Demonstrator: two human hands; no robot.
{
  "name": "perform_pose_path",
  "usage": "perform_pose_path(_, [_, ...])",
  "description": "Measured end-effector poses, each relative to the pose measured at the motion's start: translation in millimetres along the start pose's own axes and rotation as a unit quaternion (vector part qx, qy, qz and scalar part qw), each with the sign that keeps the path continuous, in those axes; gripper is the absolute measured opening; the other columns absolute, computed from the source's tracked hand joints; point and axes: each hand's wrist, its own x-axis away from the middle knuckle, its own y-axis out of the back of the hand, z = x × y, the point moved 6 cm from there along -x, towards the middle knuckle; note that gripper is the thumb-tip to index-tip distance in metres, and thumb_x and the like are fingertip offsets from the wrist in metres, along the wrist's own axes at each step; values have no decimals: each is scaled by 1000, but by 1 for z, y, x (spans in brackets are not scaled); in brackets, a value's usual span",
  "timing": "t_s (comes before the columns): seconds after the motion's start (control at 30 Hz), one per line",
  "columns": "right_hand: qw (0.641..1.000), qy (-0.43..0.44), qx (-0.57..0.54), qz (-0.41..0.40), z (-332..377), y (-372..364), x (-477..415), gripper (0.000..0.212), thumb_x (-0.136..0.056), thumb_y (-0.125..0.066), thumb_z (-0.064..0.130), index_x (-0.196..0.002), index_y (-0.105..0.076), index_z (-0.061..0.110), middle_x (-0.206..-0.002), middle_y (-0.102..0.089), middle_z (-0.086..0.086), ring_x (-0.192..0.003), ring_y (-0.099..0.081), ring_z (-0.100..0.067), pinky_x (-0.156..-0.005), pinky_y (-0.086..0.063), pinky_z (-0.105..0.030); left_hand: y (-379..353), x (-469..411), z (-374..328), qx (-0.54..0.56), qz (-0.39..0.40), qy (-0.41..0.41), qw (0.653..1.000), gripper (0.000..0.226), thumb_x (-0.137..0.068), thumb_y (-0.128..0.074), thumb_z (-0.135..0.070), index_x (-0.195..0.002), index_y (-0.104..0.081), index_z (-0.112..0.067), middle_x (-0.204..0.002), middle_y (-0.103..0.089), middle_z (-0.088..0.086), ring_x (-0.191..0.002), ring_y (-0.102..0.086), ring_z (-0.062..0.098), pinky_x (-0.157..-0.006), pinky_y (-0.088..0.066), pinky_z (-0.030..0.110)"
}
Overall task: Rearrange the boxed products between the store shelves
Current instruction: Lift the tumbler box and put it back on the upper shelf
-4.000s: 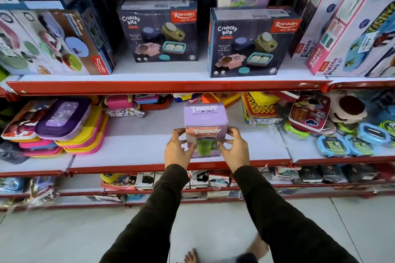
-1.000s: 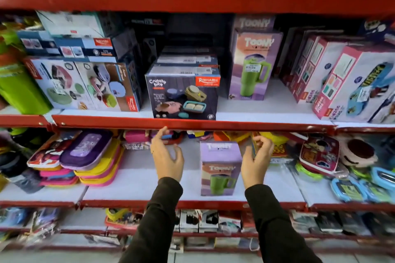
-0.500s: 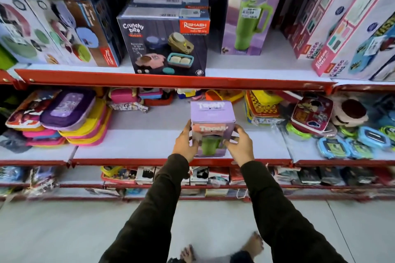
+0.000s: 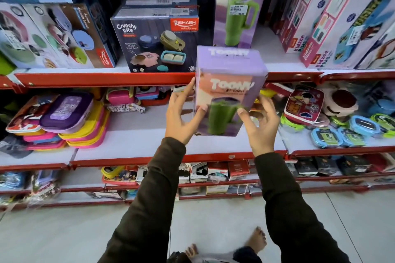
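A purple Toony tumbler box (image 4: 229, 83) with a green mug printed on it is held up in the air in front of the red shelf edge (image 4: 106, 79). My left hand (image 4: 181, 115) grips its left side and my right hand (image 4: 259, 121) grips its right lower corner. Behind it, on the upper shelf, stands a taller Toony box (image 4: 237, 4) of the same design. To its left sits a dark Crunchy Bite box (image 4: 158, 42), with more of the same stacked behind it.
Lunch-set boxes (image 4: 53, 34) fill the upper shelf's left; pink Kidzee boxes (image 4: 333, 19) lean at the right. The middle shelf (image 4: 132, 136) carries stacked lunch boxes (image 4: 66, 119) on the left and small containers (image 4: 346, 132) on the right. Bare feet show on the floor.
The Toony box stood on the middle shelf with both hands around it half a second ago; now both hands have lifted it up to the level of the upper shelf's edge.
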Motion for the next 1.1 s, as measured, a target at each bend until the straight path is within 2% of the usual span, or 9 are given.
perform_pose_path(0.1, [998,40,-54,-19,34,-3,-20,44,-84,-77,23,-125,-64,32,-133,-64,-11,-122,-65,-29,-98,-55,-34,3,-24,-37,16,-16,-27,999,66,-89,-60,-46,-151,-45,-27,-112,-52,11,-107,-56,-6,-99,-44,12])
perform_pose_path(0.27, [994,67,-76,-48,76,-8,-50,39,-86,-76,28,-124,-66,26,-126,-71,-14,-109,-70,-16,-91,-55,-25,10,-58,-77,15,-48,-44,998,68,-89,-56,-54,-151,-48,-26,-130,-58,14,-112,-49,-10,-98,-31,-1])
perform_pose_path(0.37, [994,73,-64,-48,84,-6,-57,37,-88,-77,26,-124,-67,28,-127,-73,-14,-120,-70,-27,-104,-56,-47,11,-67,-84,20,-53,-41,998,68,-88,-56,-57,-150,-49,-30,-117,-54,13,-108,-53,-1,-92,-33,-4])
perform_pose_path(0.47, [995,70,-56,-44,83,-5,-59,36,-89,-77,24,-123,-67,28,-125,-74,-14,-121,-69,-30,-107,-53,-56,9,-68,-83,20,-48,-31,998,66,-88,-57,-57,-150,-49,-33,-112,-51,9,-109,-55,11,-90,-33,-5])
perform_pose_path(0.67, [995,61,-56,-47,83,0,-57,36,-91,-78,17,-124,-67,24,-125,-74,-15,-120,-69,-33,-106,-53,-58,5,-66,-87,26,-45,-30,998,73,-85,-54,-64,-151,-47,-33,-118,-52,10,-105,-50,-12,-87,-31,-8])
perform_pose_path(0.73, [995,63,-62,-47,87,1,-59,35,-90,-78,18,-122,-68,28,-126,-73,-15,-120,-70,-32,-102,-57,-52,2,-69,-89,28,-46,-31,998,71,-86,-56,-61,-150,-48,-32,-120,-53,12,-104,-51,-9,-87,-34,-6])
perform_pose_path(0.87, [991,93,-77,-62,99,8,-67,32,-85,-77,28,-114,-68,41,-125,-73,-11,-110,-71,-14,-82,-56,-16,-5,-80,-100,29,-43,-51,997,70,-86,-54,-63,-150,-47,-36,-111,-50,10,-108,-57,6,-92,-41,5])
perform_pose_path(1.0, [991,122,-39,-39,109,16,-92,40,-91,-74,28,-128,-63,37,-130,-72,-6,-113,-72,-9,-88,-56,-16,-18,-99,-115,13,-25,-74,997,66,-92,-50,-62,-154,-37,-42,-110,-46,0,-110,-55,13,-104,-42,19])
perform_pose_path(1.1, [991,135,4,-23,111,18,-115,48,-94,-72,26,-138,-56,36,-125,-72,4,-107,-71,7,-82,-55,-8,-32,-116,-120,2,-11,-83,996,63,-99,-50,-54,-157,-30,-40,-115,-47,1,-115,-55,11,-106,-40,14])
